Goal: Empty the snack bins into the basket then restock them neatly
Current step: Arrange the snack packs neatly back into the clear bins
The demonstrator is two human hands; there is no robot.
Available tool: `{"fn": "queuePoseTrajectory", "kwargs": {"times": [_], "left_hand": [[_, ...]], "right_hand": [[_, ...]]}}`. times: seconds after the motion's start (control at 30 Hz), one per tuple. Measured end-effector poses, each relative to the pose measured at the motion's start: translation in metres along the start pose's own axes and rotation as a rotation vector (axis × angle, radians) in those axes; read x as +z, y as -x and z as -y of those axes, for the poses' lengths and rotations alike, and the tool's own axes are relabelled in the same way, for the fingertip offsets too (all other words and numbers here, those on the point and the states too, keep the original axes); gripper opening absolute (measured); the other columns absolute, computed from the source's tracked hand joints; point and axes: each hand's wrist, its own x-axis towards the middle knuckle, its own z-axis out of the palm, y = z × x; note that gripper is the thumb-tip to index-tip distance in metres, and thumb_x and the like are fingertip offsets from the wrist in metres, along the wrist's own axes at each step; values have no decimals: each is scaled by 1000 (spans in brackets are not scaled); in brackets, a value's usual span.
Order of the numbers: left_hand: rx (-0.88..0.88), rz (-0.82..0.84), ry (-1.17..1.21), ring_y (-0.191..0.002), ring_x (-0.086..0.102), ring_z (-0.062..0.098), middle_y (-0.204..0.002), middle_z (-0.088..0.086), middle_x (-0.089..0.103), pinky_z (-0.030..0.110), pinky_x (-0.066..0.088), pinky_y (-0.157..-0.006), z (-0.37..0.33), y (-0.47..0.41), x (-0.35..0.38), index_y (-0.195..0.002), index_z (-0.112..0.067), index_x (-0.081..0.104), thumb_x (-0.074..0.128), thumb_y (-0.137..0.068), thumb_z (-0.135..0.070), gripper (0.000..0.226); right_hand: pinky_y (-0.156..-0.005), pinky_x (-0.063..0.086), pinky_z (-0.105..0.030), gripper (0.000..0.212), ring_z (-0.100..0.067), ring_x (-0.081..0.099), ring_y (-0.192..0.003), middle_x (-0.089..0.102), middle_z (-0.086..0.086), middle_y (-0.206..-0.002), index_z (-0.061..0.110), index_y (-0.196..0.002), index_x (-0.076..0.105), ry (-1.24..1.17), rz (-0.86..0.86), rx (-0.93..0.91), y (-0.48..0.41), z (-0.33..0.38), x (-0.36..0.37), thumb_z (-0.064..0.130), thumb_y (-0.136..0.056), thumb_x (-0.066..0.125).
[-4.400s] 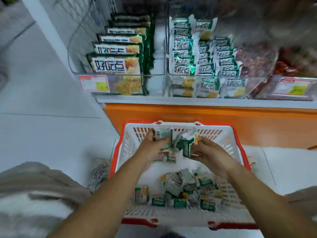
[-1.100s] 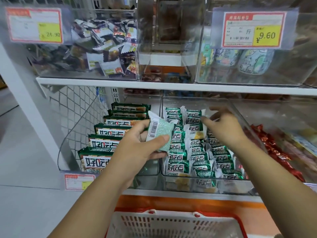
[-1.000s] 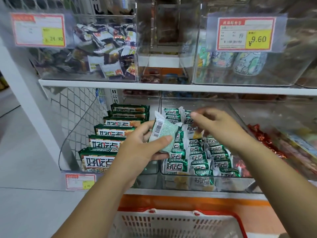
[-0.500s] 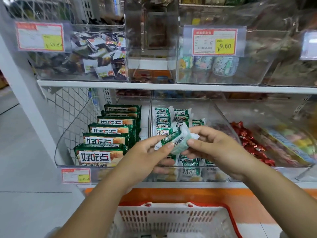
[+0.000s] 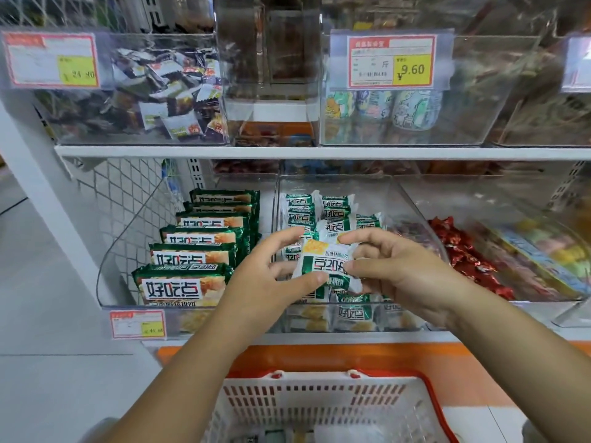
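Note:
A small green-and-white snack packet is held in front of the middle clear bin on the lower shelf. My left hand pinches its left side and my right hand pinches its right side. Behind them the bin holds rows of the same small packets, standing upright. The red-rimmed white basket sits on the floor below my arms; only a few packets show at its bottom edge.
The left bin holds a row of larger green packs. To the right lies a bin of red-wrapped candies. The upper shelf carries clear bins with mixed snacks and price tags. Grey floor lies on the left.
My hands came up from the basket to the shelf. My right hand left the bin's rows and joined my left hand on the packet, which has turned printed side up.

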Motion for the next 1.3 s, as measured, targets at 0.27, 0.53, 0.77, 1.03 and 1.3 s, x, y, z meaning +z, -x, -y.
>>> {"fn": "queuePoseTrajectory", "kwargs": {"times": [0.27, 0.53, 0.77, 1.03, 1.3], "left_hand": [[-102, -32, 211, -64, 64, 7, -90, -5, 68, 37, 61, -79, 3, -7, 1, -125, -30, 56, 71, -87, -17, 43], [-98, -35, 0, -90, 70, 7, -95, -12, 71, 38, 55, -89, 1, -11, -7, -123, -40, 50, 74, -81, -43, 49], [-34, -63, -16, -88, 70, 20, -94, 4, 69, 47, 57, -87, 0, -10, -4, -104, -39, 67, 70, -88, -28, 20], [124, -294, -319, -107, 55, -7, -119, -23, 56, 17, 50, -83, 9, -16, -10, -122, -43, 55, 68, -87, -38, 38], [27, -144, -537, -94, 48, -16, -149, -19, 36, 20, 42, -92, 29, -21, -13, -152, -36, 24, 54, -96, -39, 63]], "right_hand": [[-78, 50, -34, 57, -18, 60, -73, 61, -6, -94, 26, -127, 54, 37, 7, -39, -5, -1, 6, 2, -78, 71], [-84, 56, -39, 32, -33, 67, -92, 72, -12, -99, 17, -112, 64, 195, 3, -35, -17, 0, 11, 5, -82, 69], [-67, 49, -21, 33, -17, 54, -70, 50, -9, -80, 11, -112, 62, 398, 19, -108, -20, -3, 12, 19, -81, 73], [-71, 56, -32, 32, -24, 70, -80, 70, -5, -101, 25, -113, 62, 412, -334, -148, -38, 5, -17, 21, -84, 72], [-55, 42, -28, 43, -18, 55, -64, 62, -8, -85, 25, -117, 53, 932, -414, -125, -86, -20, -58, 20, -81, 77]]}}
